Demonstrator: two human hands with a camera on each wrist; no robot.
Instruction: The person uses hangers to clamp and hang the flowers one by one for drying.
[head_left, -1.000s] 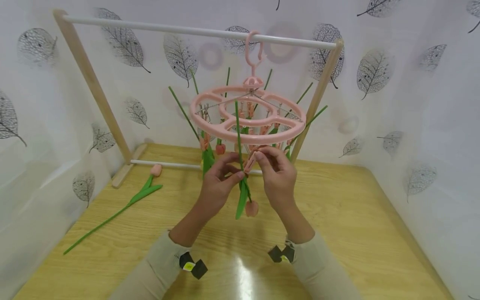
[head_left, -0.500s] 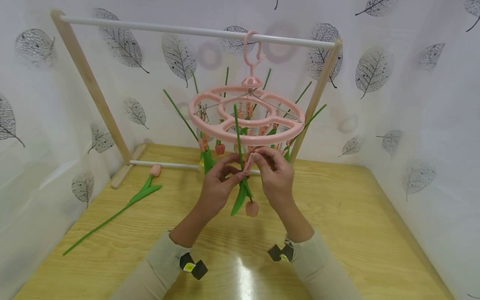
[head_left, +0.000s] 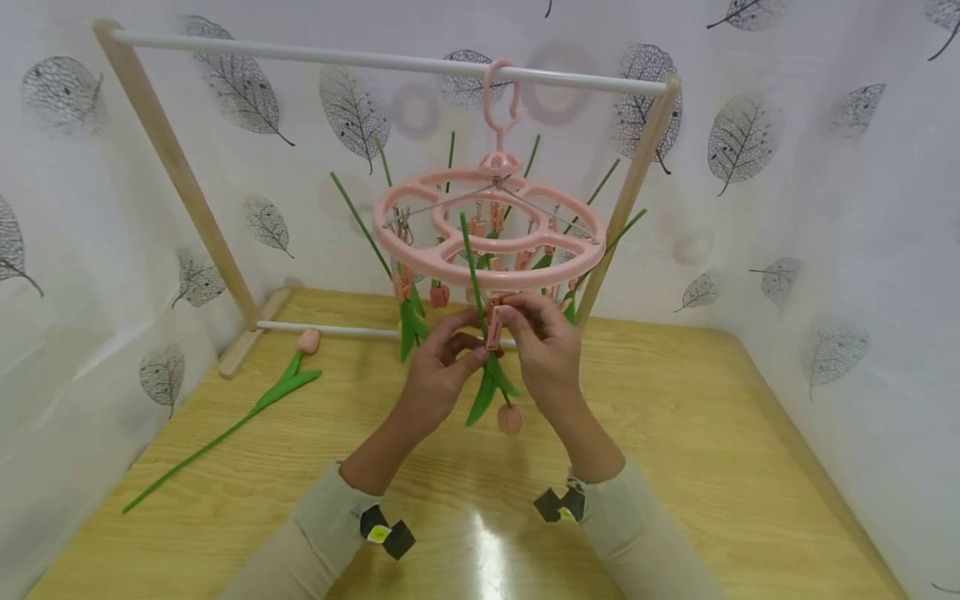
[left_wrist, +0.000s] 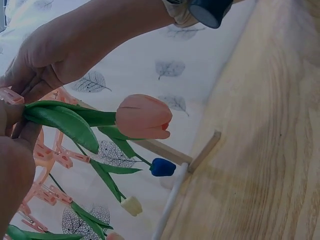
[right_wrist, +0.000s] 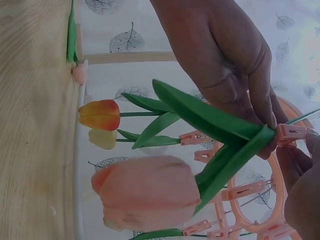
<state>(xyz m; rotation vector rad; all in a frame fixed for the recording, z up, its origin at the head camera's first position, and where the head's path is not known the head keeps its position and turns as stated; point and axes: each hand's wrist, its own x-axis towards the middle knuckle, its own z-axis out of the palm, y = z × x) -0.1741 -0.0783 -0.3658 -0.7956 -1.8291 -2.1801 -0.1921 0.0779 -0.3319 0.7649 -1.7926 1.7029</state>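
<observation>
A pink artificial tulip (head_left: 510, 419) hangs bloom down in front of the hanger, its stem pinched by my left hand (head_left: 441, 367) just above the leaves. My right hand (head_left: 550, 350) pinches a pink clothespin (head_left: 494, 328) between thumb and fingers, its lower end right at the stem. The clothespin belongs to a round pink clip hanger (head_left: 480, 273), hooked over a white rod. In the right wrist view, the clothespin (right_wrist: 291, 132) overlaps the stem just past the leaf base. The left wrist view shows the tulip's bloom (left_wrist: 143, 116) and leaves beyond the fingers.
Several tulips hang bloom down from other clips, among them an orange one (right_wrist: 100, 115) and a blue one (left_wrist: 162, 167). Another pink tulip (head_left: 307, 340) lies on the wooden table (head_left: 712, 467) at left. A wooden-sided rack (head_left: 176, 175) bears the white rod (head_left: 300, 55).
The clothespin has turned more upright against the stem. The held tulip's bloom has swung slightly right and its stem top slightly left. Both hands keep their pinch.
</observation>
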